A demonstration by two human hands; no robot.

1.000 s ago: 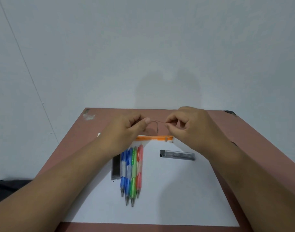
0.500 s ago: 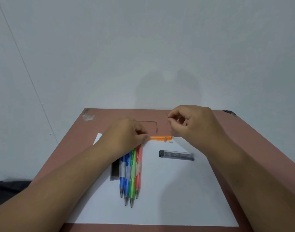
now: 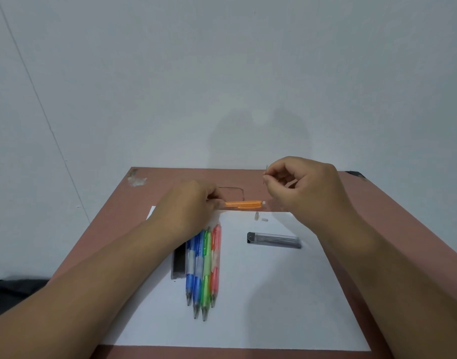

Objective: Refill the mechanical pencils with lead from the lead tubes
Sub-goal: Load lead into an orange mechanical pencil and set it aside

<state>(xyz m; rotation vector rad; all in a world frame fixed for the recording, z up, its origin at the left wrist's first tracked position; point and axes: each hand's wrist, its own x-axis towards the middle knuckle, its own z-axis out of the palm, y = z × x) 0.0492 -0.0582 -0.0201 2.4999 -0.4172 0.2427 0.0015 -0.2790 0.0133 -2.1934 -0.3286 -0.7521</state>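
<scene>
The left hand [image 3: 193, 208] grips the orange pencil [image 3: 244, 203], which lies level just above the far edge of the paper [image 3: 261, 294], its open end pointing to 3 o'clock. At 2 o'clock from that end, the right hand [image 3: 303, 189] pinches a thin lead [image 3: 265, 174] upright between thumb and fingertip. 2 small caps [image 3: 260, 216] lie on the paper below the pencil. A lead tube [image 3: 274, 240] lies at 5 o'clock from them. 4 pencils [image 3: 204, 268] lie side by side, with a second tube [image 3: 178, 263] at their 9 o'clock, all on the brown table [image 3: 390, 229].
</scene>
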